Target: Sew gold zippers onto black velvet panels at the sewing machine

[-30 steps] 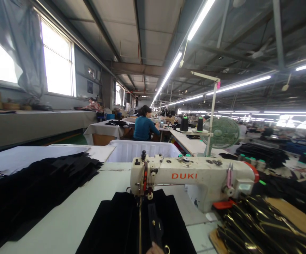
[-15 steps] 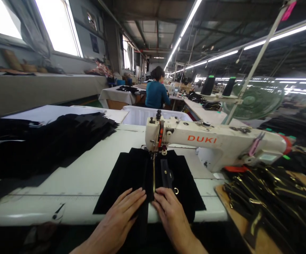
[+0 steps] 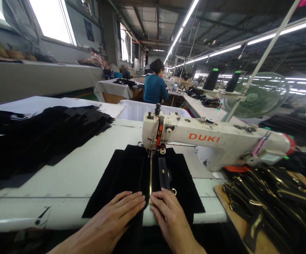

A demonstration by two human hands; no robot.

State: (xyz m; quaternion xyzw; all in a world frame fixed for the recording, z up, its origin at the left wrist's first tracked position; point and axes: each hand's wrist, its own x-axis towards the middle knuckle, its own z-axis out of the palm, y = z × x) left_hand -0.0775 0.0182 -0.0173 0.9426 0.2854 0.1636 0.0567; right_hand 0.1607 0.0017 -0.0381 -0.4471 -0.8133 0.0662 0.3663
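Observation:
A black fabric piece [image 3: 115, 176] lies under the needle end of the white sewing machine [image 3: 179, 130]. A gold zipper [image 3: 150, 176] runs down its middle from the presser foot toward me. Right of it are a small black zip panel [image 3: 163, 173] and a gold ring [image 3: 174, 191]. My left hand [image 3: 123, 208] rests flat on the fabric left of the zipper, fingers stretched out. My right hand [image 3: 166, 211] lies on the fabric at the zipper's near end, its fingertips beside a small gold part; whether they pinch it is unclear.
Black fabric pieces [image 3: 44, 137] are piled at the left. Black strips with gold zippers [image 3: 269, 197] cover a board at the right. Behind the machine are a white bin [image 3: 134, 110], a person in blue [image 3: 155, 88], thread cones [image 3: 211, 80] and a green fan [image 3: 256, 95].
The fabric has shifted slightly left and toward me in view, and its left side has spread. The left hand has moved slightly left. The camera view has tilted a little.

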